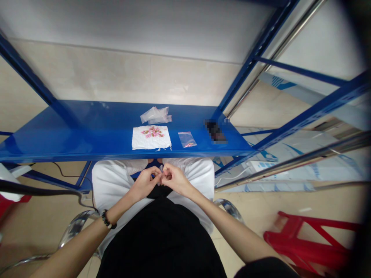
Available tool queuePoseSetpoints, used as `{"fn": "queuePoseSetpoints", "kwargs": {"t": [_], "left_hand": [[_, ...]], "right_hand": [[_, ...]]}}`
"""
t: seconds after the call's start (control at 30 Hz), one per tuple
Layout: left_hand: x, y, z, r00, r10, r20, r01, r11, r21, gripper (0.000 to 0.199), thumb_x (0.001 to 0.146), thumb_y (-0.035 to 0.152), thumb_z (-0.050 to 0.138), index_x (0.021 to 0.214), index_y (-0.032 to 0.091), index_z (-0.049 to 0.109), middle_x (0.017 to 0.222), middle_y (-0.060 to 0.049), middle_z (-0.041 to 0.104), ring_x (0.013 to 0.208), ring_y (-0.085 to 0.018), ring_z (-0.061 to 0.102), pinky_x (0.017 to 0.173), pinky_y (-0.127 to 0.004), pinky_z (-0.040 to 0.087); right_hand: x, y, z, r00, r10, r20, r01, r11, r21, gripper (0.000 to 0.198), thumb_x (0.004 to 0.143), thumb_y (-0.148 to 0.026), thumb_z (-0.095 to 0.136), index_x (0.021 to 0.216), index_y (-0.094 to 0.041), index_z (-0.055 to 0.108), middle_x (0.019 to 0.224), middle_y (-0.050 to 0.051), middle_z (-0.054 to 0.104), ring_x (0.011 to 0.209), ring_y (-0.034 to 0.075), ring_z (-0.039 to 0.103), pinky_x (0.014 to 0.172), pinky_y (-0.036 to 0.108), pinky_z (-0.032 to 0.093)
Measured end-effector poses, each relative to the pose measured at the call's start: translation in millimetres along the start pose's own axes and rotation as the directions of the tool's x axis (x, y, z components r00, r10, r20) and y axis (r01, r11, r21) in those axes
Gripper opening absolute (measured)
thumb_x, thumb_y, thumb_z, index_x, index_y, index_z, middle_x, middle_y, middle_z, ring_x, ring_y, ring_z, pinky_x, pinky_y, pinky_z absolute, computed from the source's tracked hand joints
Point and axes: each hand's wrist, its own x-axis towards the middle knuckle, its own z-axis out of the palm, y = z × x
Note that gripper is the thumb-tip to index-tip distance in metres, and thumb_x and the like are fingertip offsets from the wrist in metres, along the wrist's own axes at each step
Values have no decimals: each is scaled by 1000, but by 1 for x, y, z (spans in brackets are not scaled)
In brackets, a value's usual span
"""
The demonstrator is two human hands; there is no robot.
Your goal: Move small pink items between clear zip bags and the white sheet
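My left hand (147, 180) and my right hand (175, 179) meet above my lap, fingertips pinched together. Between them shows a bit of a small clear plastic bag (161, 168); the fingers cover most of it. On the blue shelf in front of my hands lies a white cloth pouch (139, 139) with pink beads (152, 132) heaped on it. Right of the cloth is a flat zip bag (186, 138) holding a few small coloured beads. Behind the cloth, several clear plastic bags (156, 115) lie in a loose pile.
The blue metal shelf (95, 135) has uprights at both sides. A dark, blurred-out object (215, 132) lies at its right end. On the floor to my right stands a red plastic stool (298, 235). A cable (78, 193) hangs at my left.
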Motion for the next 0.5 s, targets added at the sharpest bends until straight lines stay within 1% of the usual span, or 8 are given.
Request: {"fn": "queuePoseSetpoints", "kwargs": {"t": [0.1, 0.17, 0.23, 0.3, 0.37, 0.43, 0.5], "left_hand": [[-1, 1, 1, 999, 22, -30, -21, 998, 54, 15, 91, 25, 52, 86, 18, 64, 77, -3, 69, 69, -15, 63, 65, -25, 46], [-1, 2, 0, 999, 23, -28, -22, 999, 40, 14, 91, 25, 51, 87, 18, 63, 77, -2, 69, 69, -15, 63, 65, -25, 46], [0, 3, -1, 1000, -3, -26, 3, 1000, -21, 14, 91, 26, 52, 87, 17, 62, 77, -3, 69, 69, -15, 64, 64, -25, 46], [1, 3, -3, 999, -28, -30, 25, 995, -100, 14, 90, 28, 53, 86, 17, 60, 74, -3, 68, 69, -15, 63, 63, -25, 46], [3, 3, -5, 999, -41, -34, 35, 985, -168, 17, 90, 31, 54, 84, 16, 59, 73, -3, 67, 69, -15, 63, 61, -25, 46], [4, 2, -6, 998, -52, -27, 45, 975, -217, 19, 89, 34, 56, 85, 16, 59, 73, -3, 67, 67, -15, 63, 59, -24, 45], [3, 0, -6, 998, -62, -14, 57, 966, -251, 21, 89, 36, 57, 88, 15, 59, 74, -4, 68, 66, -14, 63, 58, -23, 45]], "right_hand": [[-1, 1, 1, 1000, -5, -6, 5, 1000, -25, 20, 75, -16, 56, 74, -22, 37, 62, -7, 47, 59, 12, 55, 51, 21, 38], [0, 2, 2, 1000, 3, -14, -2, 1000, 19, 20, 76, -16, 55, 74, -23, 37, 61, -7, 50, 59, 12, 57, 52, 21, 41], [1, 2, 3, 1000, 23, -9, -22, 992, 125, 19, 78, -19, 56, 78, -23, 38, 63, -6, 55, 57, 13, 59, 51, 22, 44], [3, 0, 2, 999, 49, 15, -51, 965, 255, 17, 83, -26, 57, 86, -23, 41, 67, -5, 60, 55, 13, 60, 49, 22, 46], [4, -3, -1, 996, 78, 49, -90, 932, 352, 21, 87, -35, 58, 95, -23, 43, 71, -3, 64, 55, 13, 62, 47, 22, 47], [5, -7, -4, 992, 102, 79, -125, 912, 392, 29, 86, -42, 63, 98, -22, 46, 74, -1, 67, 58, 13, 64, 48, 21, 49], [4, -10, -7, 986, 122, 110, -155, 908, 389, 32, 83, -45, 68, 94, -20, 50, 77, 1, 69, 62, 13, 65, 51, 21, 50]]}}
